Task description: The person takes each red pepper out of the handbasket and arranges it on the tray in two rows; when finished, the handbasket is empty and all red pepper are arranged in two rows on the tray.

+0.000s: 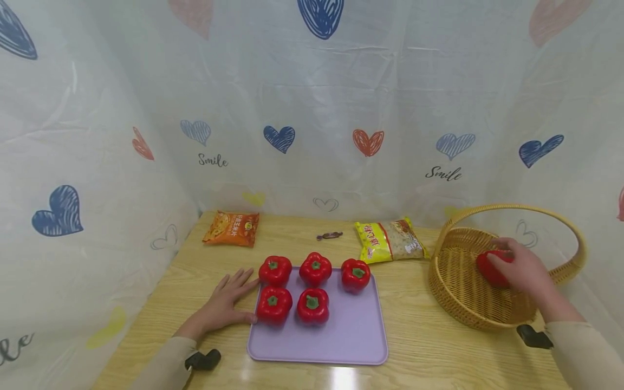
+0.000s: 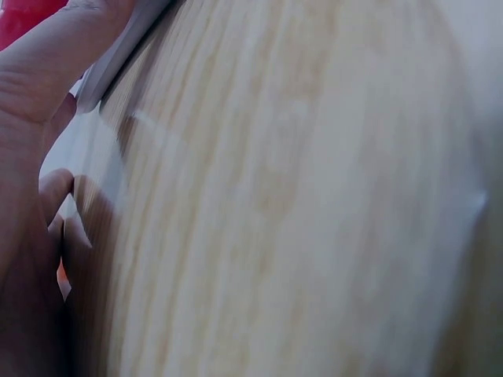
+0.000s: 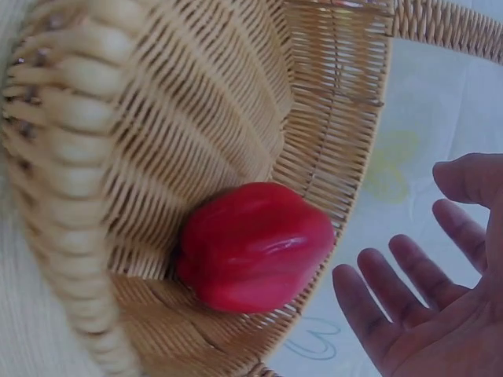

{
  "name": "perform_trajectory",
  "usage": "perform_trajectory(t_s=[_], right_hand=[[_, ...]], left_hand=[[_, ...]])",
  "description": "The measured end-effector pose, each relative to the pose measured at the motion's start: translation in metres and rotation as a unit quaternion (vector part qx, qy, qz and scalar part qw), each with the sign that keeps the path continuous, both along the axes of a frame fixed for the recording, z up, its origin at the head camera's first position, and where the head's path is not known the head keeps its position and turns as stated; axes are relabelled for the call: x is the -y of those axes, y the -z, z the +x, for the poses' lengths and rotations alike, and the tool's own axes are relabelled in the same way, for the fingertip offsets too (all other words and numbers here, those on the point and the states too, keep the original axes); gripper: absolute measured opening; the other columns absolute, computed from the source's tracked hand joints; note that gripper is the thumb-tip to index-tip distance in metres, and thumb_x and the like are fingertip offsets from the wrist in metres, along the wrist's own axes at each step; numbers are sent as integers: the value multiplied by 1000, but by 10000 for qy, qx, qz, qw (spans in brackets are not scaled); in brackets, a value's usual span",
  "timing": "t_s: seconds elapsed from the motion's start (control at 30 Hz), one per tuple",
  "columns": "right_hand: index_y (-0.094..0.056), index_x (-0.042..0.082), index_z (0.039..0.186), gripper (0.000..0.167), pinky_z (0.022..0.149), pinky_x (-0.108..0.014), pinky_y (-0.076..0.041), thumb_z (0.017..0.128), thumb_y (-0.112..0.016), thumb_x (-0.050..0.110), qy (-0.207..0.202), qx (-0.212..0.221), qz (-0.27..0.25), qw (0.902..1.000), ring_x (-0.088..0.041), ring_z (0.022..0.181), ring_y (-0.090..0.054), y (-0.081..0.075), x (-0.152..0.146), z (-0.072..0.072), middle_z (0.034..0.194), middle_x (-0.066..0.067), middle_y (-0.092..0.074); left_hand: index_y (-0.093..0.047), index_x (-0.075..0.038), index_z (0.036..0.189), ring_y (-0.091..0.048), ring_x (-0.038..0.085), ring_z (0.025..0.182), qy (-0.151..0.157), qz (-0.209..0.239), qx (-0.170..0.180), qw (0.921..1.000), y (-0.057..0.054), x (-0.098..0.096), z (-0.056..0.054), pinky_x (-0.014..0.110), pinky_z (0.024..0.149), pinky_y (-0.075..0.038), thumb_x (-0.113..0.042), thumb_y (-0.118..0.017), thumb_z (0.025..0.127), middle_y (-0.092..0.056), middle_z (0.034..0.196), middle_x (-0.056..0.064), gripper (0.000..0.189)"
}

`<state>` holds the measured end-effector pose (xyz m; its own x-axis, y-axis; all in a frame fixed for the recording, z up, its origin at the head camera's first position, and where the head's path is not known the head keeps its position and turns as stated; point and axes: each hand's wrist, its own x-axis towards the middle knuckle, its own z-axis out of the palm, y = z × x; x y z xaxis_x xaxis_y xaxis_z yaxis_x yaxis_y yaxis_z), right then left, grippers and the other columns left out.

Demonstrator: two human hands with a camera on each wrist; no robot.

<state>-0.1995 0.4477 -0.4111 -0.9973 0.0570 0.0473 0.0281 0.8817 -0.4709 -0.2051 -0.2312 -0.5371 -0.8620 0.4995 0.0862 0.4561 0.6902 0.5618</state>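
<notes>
A red bell pepper (image 3: 255, 247) lies on its side in the wicker basket (image 1: 455, 306). Over that pepper, in the head view, is my right hand (image 1: 524, 268); the right wrist view shows its fingers extended and apart from the pepper, with nothing held. My left hand (image 1: 226, 303) rests flat on the table with fingers spread, its thumb and fingertips right at the left edge of the lilac tray (image 1: 346, 344). Several red bell peppers, such as the front left one (image 1: 274, 306), stand stem up on the tray's left and back parts.
Toward the back of the table lie an orange snack bag (image 1: 232, 228), a small wrapped candy (image 1: 330, 235) and a yellow food packet (image 1: 391, 240). The basket's tall handle (image 1: 517, 207) arches over it. A heart-printed curtain (image 1: 322, 103) encloses the table's back and sides.
</notes>
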Motion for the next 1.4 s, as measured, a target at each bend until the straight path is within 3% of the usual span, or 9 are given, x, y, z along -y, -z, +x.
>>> perform_trajectory(t_s=[0.37, 0.7, 0.97, 1.4], right_hand=[[-35, -12, 144, 62, 91, -73, -43, 106, -50, 35, 138, 530, -72, 9985, -63, 118, -44, -5, -13, -15, 135, -47, -40], [-34, -15, 143, 65, 89, -72, -47, 106, -49, 36, 254, 764, -17, 9968, -66, 115, -45, 2, -25, -22, 130, -51, -39], [-31, -18, 142, 68, 90, -70, -47, 105, -52, 36, 135, 989, 1, 9950, -63, 112, -50, 9, -31, -23, 129, -51, -39], [-38, -16, 138, 61, 83, -63, -53, 100, -61, 25, -93, 1125, 15, 9936, -56, 103, -57, 13, -27, -27, 124, -48, -48]], left_hand=[[-48, -17, 153, -15, 48, 151, 14, -12, -1, 10000, 1, 1, 0, 70, 118, -3, -61, -79, 77, -30, 164, 19, 93], [-48, -18, 153, -17, 49, 150, 37, 43, -132, 9999, 3, 2, 0, 71, 117, -6, -62, -79, 77, -32, 163, 20, 93], [-48, -18, 154, -14, 45, 153, -31, 26, 102, 9999, 3, 2, -1, 67, 120, -2, -60, -80, 76, -28, 165, 17, 95], [-48, -17, 153, -16, 48, 151, 17, 8, -9, 10000, 2, 2, 0, 70, 118, -4, -60, -80, 77, -30, 164, 19, 93]])
